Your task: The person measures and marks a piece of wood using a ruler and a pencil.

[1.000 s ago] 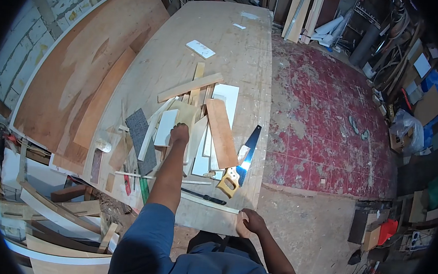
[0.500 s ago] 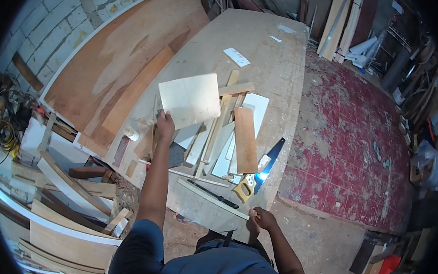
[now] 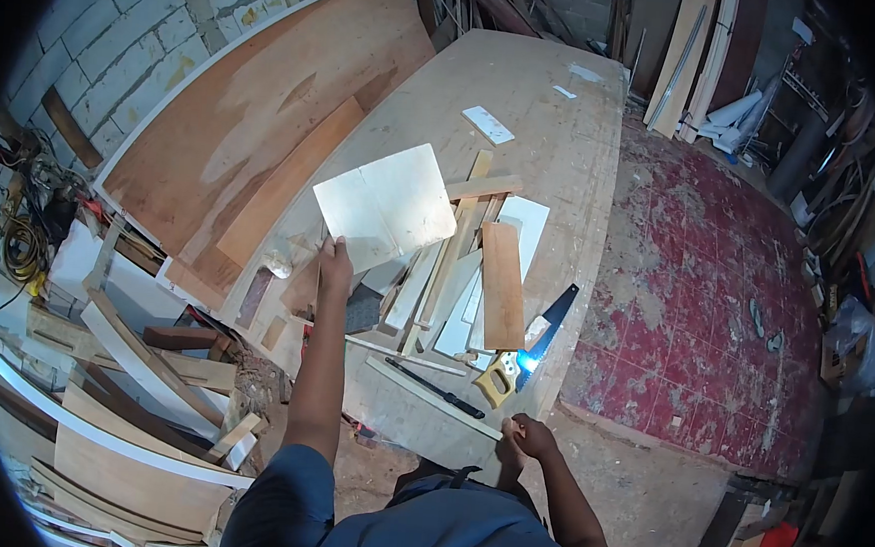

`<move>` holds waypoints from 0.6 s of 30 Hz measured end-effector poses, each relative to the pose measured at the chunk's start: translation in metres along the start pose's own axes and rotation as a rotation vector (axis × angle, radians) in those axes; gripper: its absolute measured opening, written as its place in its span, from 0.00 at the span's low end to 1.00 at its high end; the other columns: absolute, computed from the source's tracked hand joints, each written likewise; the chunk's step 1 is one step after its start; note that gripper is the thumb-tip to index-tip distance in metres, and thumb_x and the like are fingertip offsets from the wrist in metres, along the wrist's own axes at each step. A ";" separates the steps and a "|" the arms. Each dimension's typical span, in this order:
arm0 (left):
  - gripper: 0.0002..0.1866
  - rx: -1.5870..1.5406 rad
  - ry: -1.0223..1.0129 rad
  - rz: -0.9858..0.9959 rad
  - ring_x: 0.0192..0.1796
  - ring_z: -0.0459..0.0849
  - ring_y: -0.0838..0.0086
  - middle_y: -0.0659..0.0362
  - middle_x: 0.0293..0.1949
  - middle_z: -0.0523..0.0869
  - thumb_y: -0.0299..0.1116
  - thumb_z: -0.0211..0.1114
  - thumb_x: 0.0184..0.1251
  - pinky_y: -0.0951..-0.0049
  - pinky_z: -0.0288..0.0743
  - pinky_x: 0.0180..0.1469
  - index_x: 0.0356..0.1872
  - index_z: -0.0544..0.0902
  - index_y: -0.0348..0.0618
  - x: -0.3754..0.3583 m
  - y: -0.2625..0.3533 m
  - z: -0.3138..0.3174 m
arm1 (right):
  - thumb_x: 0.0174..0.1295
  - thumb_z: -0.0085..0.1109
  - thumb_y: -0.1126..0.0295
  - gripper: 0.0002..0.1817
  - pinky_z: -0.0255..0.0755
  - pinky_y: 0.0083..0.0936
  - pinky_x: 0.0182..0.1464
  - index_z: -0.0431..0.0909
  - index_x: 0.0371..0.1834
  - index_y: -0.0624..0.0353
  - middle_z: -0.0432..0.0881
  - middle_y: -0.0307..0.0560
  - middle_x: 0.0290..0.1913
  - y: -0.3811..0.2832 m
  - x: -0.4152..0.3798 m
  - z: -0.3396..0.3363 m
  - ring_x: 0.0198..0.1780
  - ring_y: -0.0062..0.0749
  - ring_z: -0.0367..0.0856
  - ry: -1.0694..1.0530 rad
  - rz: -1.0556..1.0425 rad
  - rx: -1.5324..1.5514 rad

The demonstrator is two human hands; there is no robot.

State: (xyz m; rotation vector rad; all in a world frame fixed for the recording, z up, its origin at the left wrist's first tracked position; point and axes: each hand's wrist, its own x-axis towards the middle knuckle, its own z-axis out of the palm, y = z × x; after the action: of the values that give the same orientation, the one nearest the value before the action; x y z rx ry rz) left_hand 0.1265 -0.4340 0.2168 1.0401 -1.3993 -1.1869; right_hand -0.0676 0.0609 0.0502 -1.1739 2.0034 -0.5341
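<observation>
My left hand (image 3: 335, 264) grips a pale rectangular board (image 3: 387, 205) by its near left corner, with the thumb on top. The board is held up over the wood pieces on the worktable (image 3: 556, 130). At the table's near edge, my right hand (image 3: 533, 438) is closed around the end of a thin wooden strip (image 3: 430, 395); its fingertips are partly hidden. A black pen-shaped tool (image 3: 450, 399) lies along that strip. Just beyond my right hand rests a handsaw (image 3: 499, 376) with a yellowish handle and a dark blade, lit by a bright spot.
A brown wood plank (image 3: 502, 287) lies over white panels and several narrow strips. A white offcut (image 3: 489, 125) sits farther back. Large plywood sheets (image 3: 267, 113) lean along the left, above stacked frames (image 3: 152, 356). To the right is worn red tiled floor (image 3: 676, 308).
The pale board has turned slightly counterclockwise in my left hand. My right hand stays at the strip's end. The whole view has shifted a little.
</observation>
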 end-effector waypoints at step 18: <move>0.21 1.085 -0.257 1.331 0.70 0.69 0.59 0.48 0.63 0.76 0.26 0.55 0.65 0.41 0.59 0.71 0.60 0.76 0.36 -0.084 0.037 0.042 | 0.57 0.58 0.63 0.21 0.77 0.44 0.46 0.73 0.56 0.50 0.84 0.56 0.46 0.005 -0.020 0.018 0.47 0.54 0.83 0.084 -0.013 -0.008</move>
State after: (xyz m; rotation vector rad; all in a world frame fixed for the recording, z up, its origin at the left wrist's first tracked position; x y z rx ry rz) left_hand 0.0971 -0.3406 0.2397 0.3126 -2.3812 0.5200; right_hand -0.0502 0.0807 0.0434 -1.1872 2.0715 -0.5913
